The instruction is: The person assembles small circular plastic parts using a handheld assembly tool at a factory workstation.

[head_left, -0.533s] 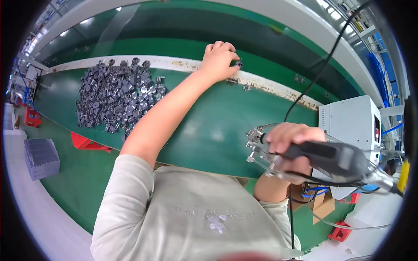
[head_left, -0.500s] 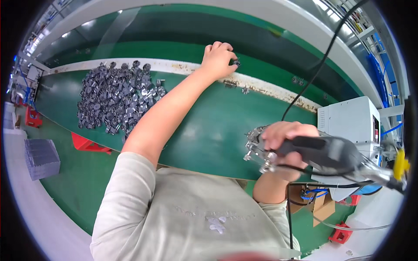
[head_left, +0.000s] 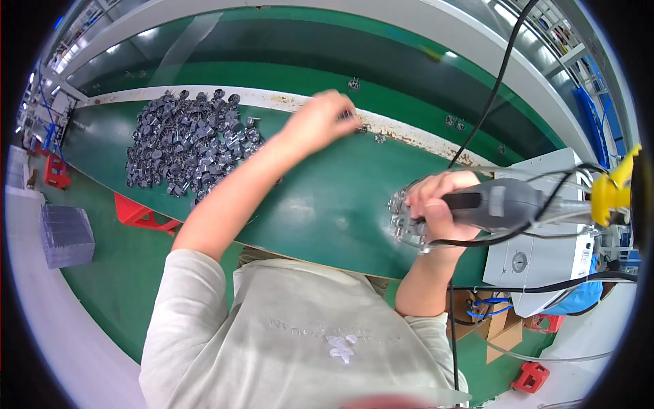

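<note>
table point(head_left: 306, 228): we look down on a smooth green top with a soft shine near its middle, its near edge curving across below us.
rail point(head_left: 274, 100): white, stained brown in places, along the table's far side at 12 o'clock.
belt point(head_left: 272, 76): a green band past the rail, a few small parts on it, one point(head_left: 353, 84) at 12 o'clock.
floor point(head_left: 112, 286): green, with a red stool point(head_left: 139, 213) at 9 o'clock and a cardboard box point(head_left: 504, 337) at 4 o'clock.
white machine point(head_left: 538, 266): at 3 o'clock, beyond the tool.
pile point(head_left: 191, 143): at 10 o'clock on the table we see a heap of small dark grey parts, many round, with shiny bits, lying every which way.
tool point(head_left: 501, 203): at 3 o'clock, over the table; dark grey grip, silvery metal pieces at the front, a black cord point(head_left: 501, 88) rising at 1 o'clock.
left hand point(head_left: 319, 123): at 12 o'clock near the rail, fingers curled narrow; a dark patch shows at them, but blur means we cannot tell whether they hold a part.
right hand point(head_left: 443, 204): at 3 o'clock, wrapped around the tool's grip.
</note>
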`<state>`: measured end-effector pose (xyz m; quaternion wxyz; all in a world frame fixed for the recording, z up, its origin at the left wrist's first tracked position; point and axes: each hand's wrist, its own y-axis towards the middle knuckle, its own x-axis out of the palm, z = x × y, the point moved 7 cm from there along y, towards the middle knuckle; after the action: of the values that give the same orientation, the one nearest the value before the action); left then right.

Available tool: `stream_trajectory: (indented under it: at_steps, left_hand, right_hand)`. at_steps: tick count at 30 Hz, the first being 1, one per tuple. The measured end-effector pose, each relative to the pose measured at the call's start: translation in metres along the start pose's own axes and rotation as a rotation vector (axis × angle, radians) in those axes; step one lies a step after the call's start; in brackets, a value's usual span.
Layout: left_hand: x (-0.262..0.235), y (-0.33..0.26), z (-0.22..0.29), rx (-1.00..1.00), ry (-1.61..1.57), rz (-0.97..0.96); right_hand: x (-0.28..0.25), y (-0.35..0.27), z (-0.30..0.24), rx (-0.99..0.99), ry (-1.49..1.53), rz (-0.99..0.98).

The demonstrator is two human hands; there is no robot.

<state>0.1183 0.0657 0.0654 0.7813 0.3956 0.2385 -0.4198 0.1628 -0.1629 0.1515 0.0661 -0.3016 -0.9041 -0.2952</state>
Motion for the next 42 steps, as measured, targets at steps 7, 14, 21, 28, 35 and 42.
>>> stream_trajectory:
  at_steps: [7,14,21,28,35,42]
  left_hand:
    - [0.039,-0.065,0.039,0.079,-0.07,-0.268]
    - [0.035,-0.075,0.027,0.109,-0.249,-0.259]
    - [0.041,-0.078,0.031,0.152,-0.266,-0.25]
    - [0.042,-0.078,0.03,0.141,-0.264,-0.294]
    - [0.045,-0.078,0.031,0.166,-0.25,-0.278]
    - [0.045,-0.078,0.03,0.156,-0.249,-0.291]
  right_hand:
    - [0.011,0.027,0.008,-0.039,0.1,-0.062]
    - [0.016,0.026,0.028,-0.058,0.006,-0.107]
    - [0.016,0.023,0.031,-0.069,0.023,-0.101]
    - [0.009,0.02,0.034,-0.02,0.025,-0.041]
    - [0.011,0.018,0.035,-0.029,-0.066,-0.201]
    - [0.012,0.019,0.037,-0.042,-0.003,-0.095]
